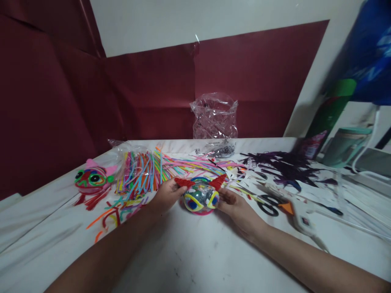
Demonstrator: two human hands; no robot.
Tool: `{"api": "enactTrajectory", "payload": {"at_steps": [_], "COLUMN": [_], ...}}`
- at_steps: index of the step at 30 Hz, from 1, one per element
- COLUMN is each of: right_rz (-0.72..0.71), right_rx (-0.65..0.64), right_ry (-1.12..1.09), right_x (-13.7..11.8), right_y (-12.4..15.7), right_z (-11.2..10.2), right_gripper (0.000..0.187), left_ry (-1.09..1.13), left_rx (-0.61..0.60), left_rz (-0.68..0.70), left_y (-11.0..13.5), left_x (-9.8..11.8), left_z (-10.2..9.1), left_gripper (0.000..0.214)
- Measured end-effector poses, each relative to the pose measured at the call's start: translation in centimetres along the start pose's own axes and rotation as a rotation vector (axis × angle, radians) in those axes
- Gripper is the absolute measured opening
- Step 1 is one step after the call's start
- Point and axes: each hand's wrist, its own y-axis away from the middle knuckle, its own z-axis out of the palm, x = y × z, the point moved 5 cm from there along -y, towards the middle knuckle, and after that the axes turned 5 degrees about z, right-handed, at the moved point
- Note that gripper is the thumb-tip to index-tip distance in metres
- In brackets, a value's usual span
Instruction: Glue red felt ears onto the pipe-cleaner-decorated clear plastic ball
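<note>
Between my two hands is a round, clear craft animal head [200, 199] with red pointed ears and yellow-rimmed blue eyes, low over the white marbled table. My left hand [169, 193] is closed on its left side, with fingers by the left ear. The right side is gripped by my right hand [233, 205], its fingers partly hidden behind the head. Just beyond lie many coloured pipe cleaners [146, 169], some in a clear plastic bag. To the left stands a finished-looking pink craft animal head [93, 179] with green-rimmed eyes and red strands under it.
Right of my hands lie black-handled scissors [269, 205] and a hot glue gun [302, 219] with an orange part. Dark purple strands [284, 165] spread behind them. A clear plastic bag [215, 118] stands at the back edge; a greenish cup [346, 146] stands far right. Pipe cleaner scraps [117, 215] lie left.
</note>
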Motion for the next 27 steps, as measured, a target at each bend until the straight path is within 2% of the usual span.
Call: {"api": "enactTrajectory", "payload": {"at_steps": [14,19,23,27], "right_rz": [0.004,-0.027,-0.034,-0.019], "right_rx": [0.005,-0.014,-0.028,-0.049], "right_ry": [0.014,0.110,0.173,0.106], "right_x": [0.2,0.1,0.3,0.5], "right_y": [-0.1,0.2,0.5,0.4], "right_z": [-0.1,-0.1,-0.1,0.1], "right_gripper": [0.039,0.040,0.046,0.050], "left_ry": [-0.070,-0.090,-0.116,-0.219], "left_rx": [-0.024,-0.017,-0.022,-0.036], "left_rz": [0.016,0.027,0.045,0.101], "left_y": [0.1,0.2,0.6,1.1], "left_x": [0.2,0.2,1.1,2.5], "left_z": [-0.1,0.0,0.4,1.1], "left_gripper": [0.026,0.027,0.030,0.031]}}
